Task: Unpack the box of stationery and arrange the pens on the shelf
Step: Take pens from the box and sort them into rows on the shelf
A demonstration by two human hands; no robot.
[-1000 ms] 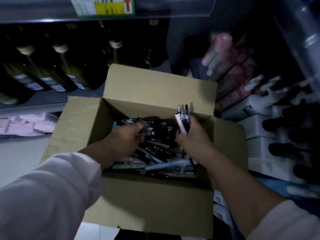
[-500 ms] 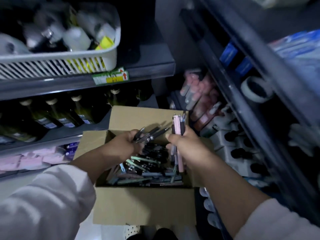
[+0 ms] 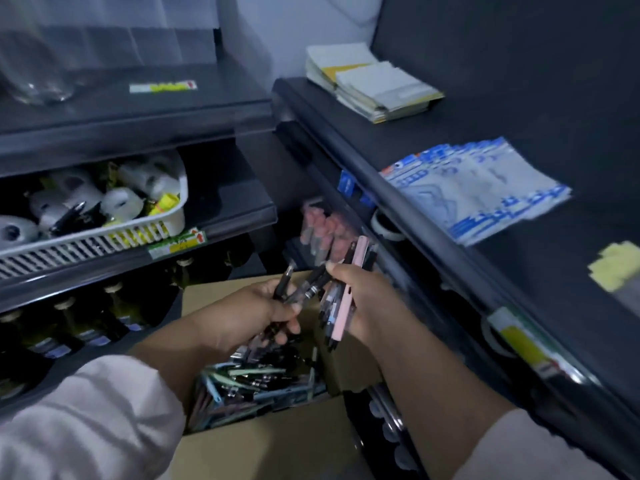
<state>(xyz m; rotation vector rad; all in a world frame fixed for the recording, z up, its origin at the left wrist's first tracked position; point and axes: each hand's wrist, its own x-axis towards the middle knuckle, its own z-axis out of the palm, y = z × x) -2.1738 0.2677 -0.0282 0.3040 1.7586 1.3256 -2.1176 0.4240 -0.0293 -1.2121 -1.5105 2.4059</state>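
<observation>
- Gripping a small bunch of dark pens, the left hand hovers over the open cardboard box, its fingers curled round the barrels.
- The right hand, just beside it, clasps a second bundle with a pink pen among them, the ends pointing up and away.
- Many loose pens lie heaped inside the box, below both hands.
- On the right, the dark shelf carries blue-and-white packets and, farther back, a stack of paper pads.
- On the left, a white basket stands above a row of bottles.
</observation>
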